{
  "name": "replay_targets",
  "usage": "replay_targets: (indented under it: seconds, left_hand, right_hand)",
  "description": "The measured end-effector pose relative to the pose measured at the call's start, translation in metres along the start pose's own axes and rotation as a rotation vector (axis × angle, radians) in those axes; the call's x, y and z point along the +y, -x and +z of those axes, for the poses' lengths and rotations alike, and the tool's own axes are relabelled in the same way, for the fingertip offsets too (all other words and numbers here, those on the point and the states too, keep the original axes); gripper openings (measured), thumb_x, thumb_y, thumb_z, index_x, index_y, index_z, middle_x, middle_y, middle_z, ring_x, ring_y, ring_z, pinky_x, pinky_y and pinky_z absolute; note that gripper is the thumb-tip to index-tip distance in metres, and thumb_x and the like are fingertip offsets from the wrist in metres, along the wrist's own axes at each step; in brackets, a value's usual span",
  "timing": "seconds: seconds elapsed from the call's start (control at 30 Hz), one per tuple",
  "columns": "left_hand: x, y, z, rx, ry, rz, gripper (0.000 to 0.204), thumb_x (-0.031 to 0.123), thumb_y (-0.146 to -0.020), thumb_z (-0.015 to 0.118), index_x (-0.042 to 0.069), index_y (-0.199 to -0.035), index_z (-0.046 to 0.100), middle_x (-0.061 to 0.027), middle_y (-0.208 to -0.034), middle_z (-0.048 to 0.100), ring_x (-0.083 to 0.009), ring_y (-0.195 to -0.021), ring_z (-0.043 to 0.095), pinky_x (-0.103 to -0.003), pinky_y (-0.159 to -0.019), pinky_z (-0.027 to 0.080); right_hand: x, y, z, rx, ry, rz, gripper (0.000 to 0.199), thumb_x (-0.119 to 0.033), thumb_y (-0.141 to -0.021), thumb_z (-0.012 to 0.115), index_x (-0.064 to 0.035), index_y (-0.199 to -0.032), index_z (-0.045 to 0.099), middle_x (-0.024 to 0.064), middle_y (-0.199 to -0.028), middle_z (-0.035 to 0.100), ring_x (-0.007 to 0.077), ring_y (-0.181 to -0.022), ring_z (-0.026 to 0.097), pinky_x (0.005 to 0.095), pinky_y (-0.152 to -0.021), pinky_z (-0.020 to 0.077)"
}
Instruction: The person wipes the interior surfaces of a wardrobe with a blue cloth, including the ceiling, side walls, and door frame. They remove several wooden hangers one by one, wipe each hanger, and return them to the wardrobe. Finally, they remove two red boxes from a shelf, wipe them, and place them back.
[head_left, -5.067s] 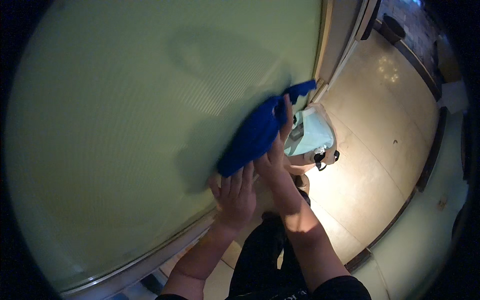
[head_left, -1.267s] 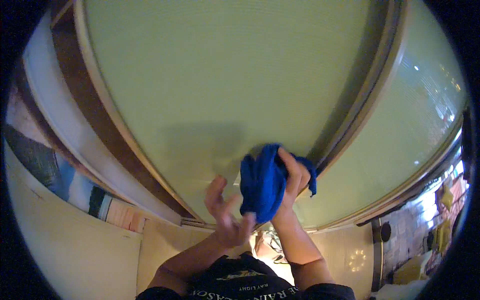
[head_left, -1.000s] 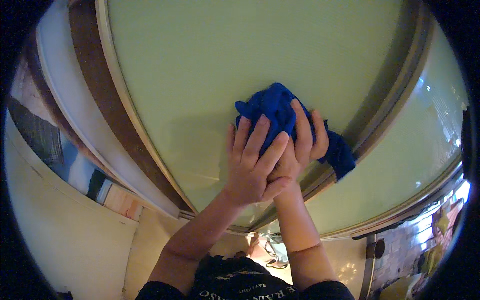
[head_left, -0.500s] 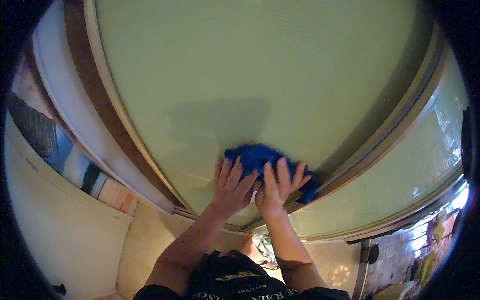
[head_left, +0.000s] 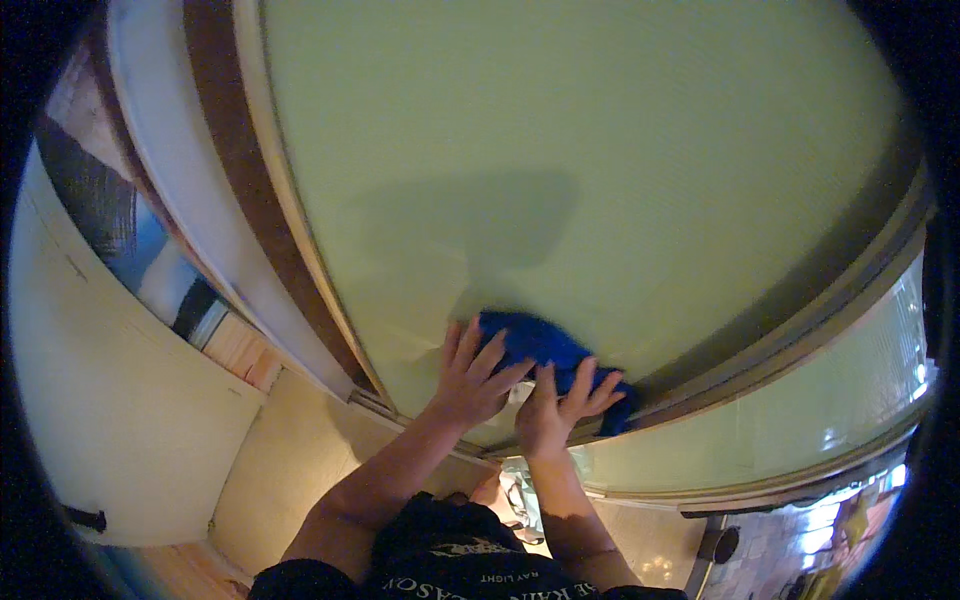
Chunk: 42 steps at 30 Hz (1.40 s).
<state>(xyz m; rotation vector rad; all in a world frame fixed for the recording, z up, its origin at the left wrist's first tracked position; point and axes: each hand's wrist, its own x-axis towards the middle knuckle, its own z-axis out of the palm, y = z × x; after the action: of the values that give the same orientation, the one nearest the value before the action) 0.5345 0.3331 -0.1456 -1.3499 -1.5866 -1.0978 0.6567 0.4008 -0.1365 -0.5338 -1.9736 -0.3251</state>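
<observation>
A crumpled blue cloth is pressed against a large pale green panel, low down where it meets the frame on the right. My left hand holds the cloth's left part, its fingers spread and angled up. Beside it, my right hand pins the cloth's lower right part under spread fingers. Both thumbs come close together between the hands, partly hidden. One end of the cloth hangs past my right fingers onto the frame.
A second green glossy panel stands to the right. Left of the main panel run a brown and white frame and a pale door with a dark handle. Pale floor shows below.
Both hands and the cloth have moved slightly down and to the right along the panel. My view has also shifted, so the left frame sits further right.
</observation>
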Motion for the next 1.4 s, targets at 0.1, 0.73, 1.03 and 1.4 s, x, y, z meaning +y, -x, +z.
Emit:
replay_targets:
  seconds: [0.1,0.73,1.03,1.4]
  left_hand:
    - [-0.014,0.023,-0.007,-0.069,-0.058,-0.04,0.033,0.024,-0.077,0.062,0.028,-0.109,0.06,-0.0099,-0.133,0.044,-0.0399,-0.128,0.034,-0.059,-0.103,0.023]
    - [-0.086,0.015,-0.061,-0.109,-0.13,-0.089,0.032,0.016,-0.076,0.063,0.021,-0.107,0.059,-0.0144,-0.134,0.043,-0.0377,-0.128,0.035,-0.057,-0.106,0.019]
    - [-0.127,-0.128,-0.118,0.125,-0.332,-0.091,0.039,0.015,-0.081,0.054,0.022,-0.119,0.057,-0.0143,-0.136,0.042,-0.037,-0.137,0.018,-0.057,-0.108,0.002]
    - [-0.178,0.035,-0.1,-0.094,-0.137,-0.034,0.021,0.025,-0.078,0.061,0.017,-0.097,0.056,-0.0179,-0.13,0.042,-0.0447,-0.128,0.03,-0.064,-0.103,0.012]
  right_hand:
    - [-0.005,0.014,0.012,-0.074,-0.013,-0.058,0.02,-0.013,-0.083,0.056,-0.0185,-0.101,0.064,0.0165,-0.141,0.035,0.0482,-0.135,0.011,0.0662,-0.102,0.0]
    - [-0.079,-0.027,0.038,-0.137,0.041,-0.169,0.036,-0.014,-0.081,0.056,-0.027,-0.114,0.061,0.0041,-0.138,0.042,0.0392,-0.135,0.021,0.0585,-0.105,0.0007]
    - [-0.142,-0.182,0.014,0.017,-0.001,-0.119,0.039,-0.008,-0.082,0.051,-0.0254,-0.115,0.061,0.0036,-0.138,0.044,0.0373,-0.133,0.026,0.0542,-0.107,0.0007]
    - [-0.156,-0.034,0.09,-0.101,-0.006,-0.25,0.036,-0.01,-0.077,0.054,-0.0267,-0.107,0.064,-0.0014,-0.139,0.042,0.0336,-0.137,0.017,0.0563,-0.107,-0.0043]
